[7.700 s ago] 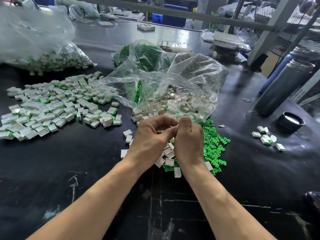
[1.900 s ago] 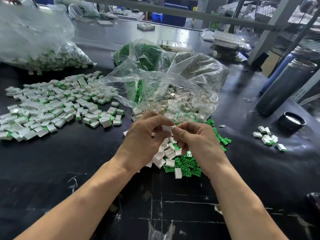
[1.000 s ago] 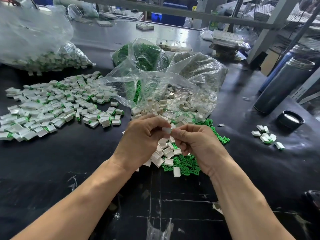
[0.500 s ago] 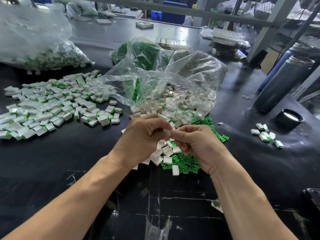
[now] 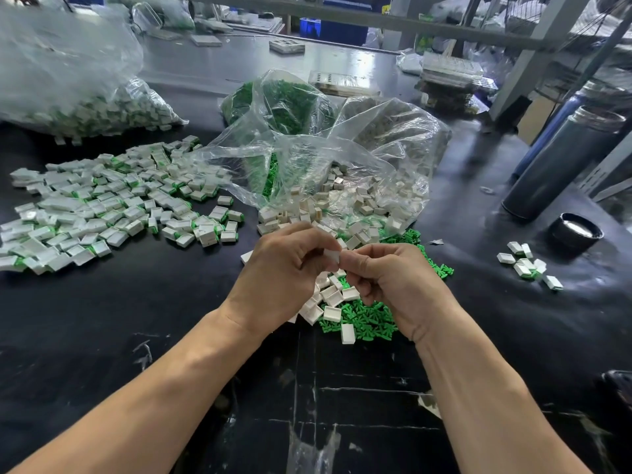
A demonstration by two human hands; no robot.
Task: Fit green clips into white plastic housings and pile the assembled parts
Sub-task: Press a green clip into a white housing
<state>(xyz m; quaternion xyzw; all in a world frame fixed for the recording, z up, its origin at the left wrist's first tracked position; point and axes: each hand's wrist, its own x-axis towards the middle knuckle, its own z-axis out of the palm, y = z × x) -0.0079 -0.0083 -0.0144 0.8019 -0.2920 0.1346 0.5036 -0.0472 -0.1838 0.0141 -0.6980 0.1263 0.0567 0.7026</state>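
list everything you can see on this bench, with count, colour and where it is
white housing: one, white, pinched between both hands
assembled parts pile: many, white and green, left of bench
small group of parts: several, white and green, right
loose housings: many, white, under the hands
loose green clips: many, green, beneath right hand
open bag of housings: one, clear, centre
bag of clips: one, clear, behind it
bag of parts: one, clear, far left
flask: one, dark grey, right
flask cap: one, black, beside flask
bench: one, black
left hand: grips housing
right hand: pinches housing
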